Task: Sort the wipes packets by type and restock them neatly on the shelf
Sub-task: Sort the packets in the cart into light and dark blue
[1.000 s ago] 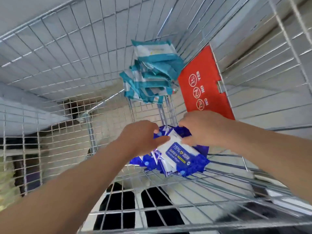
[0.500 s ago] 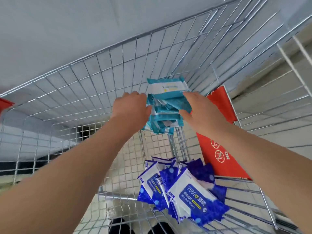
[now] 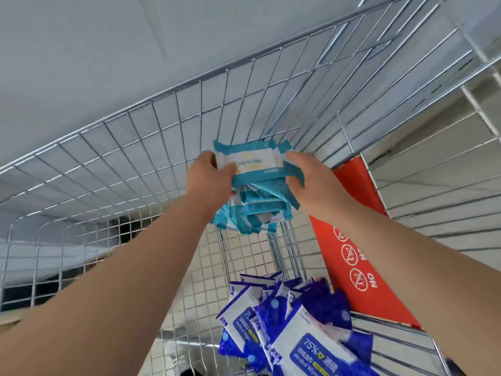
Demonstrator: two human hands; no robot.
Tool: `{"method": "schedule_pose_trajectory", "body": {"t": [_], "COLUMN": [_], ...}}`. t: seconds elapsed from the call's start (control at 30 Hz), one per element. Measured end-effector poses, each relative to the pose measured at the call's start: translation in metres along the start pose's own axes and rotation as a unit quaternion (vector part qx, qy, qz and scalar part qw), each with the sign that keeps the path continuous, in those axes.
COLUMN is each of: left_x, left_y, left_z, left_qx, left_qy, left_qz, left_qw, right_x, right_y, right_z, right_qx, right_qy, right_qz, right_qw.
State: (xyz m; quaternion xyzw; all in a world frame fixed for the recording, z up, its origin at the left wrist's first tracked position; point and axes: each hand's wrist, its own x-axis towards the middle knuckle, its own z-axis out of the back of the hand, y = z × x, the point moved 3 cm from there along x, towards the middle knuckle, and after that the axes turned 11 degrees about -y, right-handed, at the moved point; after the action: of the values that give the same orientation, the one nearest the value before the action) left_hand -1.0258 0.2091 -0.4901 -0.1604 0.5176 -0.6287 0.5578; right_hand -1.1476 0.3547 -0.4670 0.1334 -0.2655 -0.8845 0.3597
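Both hands are on the teal wipes packets (image 3: 252, 183): left hand (image 3: 210, 177) clamps one side of the stack, thumb across the top packet, right hand (image 3: 306, 176) grips the other. That bundle sits at the far end of the wire cart (image 3: 151, 147). Blue alcohol wipes packets (image 3: 292, 327) lie heaped nearer, beside a red panel (image 3: 360, 256).

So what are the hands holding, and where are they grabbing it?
Both grip the stack of teal wipes packets. The left hand grips its left end, thumb on the top packet's face; the right hand grips its right end.
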Motion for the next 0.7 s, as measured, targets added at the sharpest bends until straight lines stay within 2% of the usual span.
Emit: {"method": "schedule_pose_trajectory", "body": {"t": [0.13, 0.27, 0.4, 0.57, 0.7], "left_x": [-0.004, -0.001, -0.001, -0.003, -0.006], "left_y": [0.02, 0.032, 0.034, 0.04, 0.033], "left_z": [0.02, 0.031, 0.034, 0.031, 0.018], "left_qx": [-0.111, -0.172, -0.2, -0.189, -0.228], "left_qy": [-0.04, -0.045, 0.013, 0.077, 0.117], "left_qz": [0.084, 0.124, 0.112, 0.146, 0.177], "left_qw": [0.989, 0.976, 0.973, 0.968, 0.95], "right_x": [0.007, 0.014, 0.018, 0.024, 0.024], "right_y": [-0.008, -0.009, -0.009, -0.011, -0.008], "right_z": [-0.008, -0.017, -0.017, -0.011, -0.012], "right_qx": [0.002, 0.015, 0.073, 0.127, 0.217], "right_qy": [0.039, 0.019, -0.007, -0.005, 0.0], "right_qz": [-0.053, -0.066, -0.098, -0.129, -0.184], "right_qw": [0.998, 0.998, 0.992, 0.984, 0.959]}}
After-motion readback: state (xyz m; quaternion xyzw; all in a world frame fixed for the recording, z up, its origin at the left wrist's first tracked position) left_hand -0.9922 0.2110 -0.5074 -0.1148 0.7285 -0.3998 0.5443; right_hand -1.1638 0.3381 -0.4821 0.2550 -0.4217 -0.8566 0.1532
